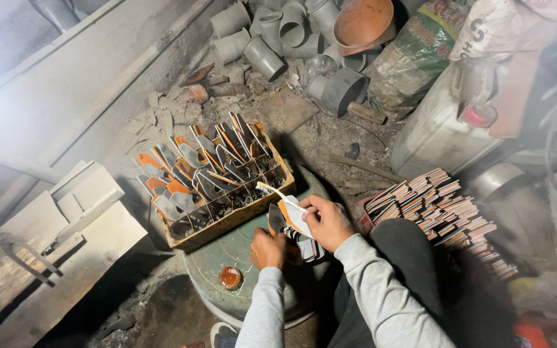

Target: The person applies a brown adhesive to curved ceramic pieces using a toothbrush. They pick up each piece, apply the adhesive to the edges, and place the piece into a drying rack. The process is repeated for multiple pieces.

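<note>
Just above the left hand [267, 248], a curved orange-and-white piece [291, 216] stands pinched at its lower end. Right hand [325, 221] touches it from the right, fingers closed on a thin stick [278, 192]; stick's long axis runs up-left toward the crate [227, 222]. Crate, up-left of both hands, holds rows of upright pieces. Right of the right hand: stacked strips [439, 209]. Below left hand, small orange lid [230, 278] on the drum [217, 258].
</note>
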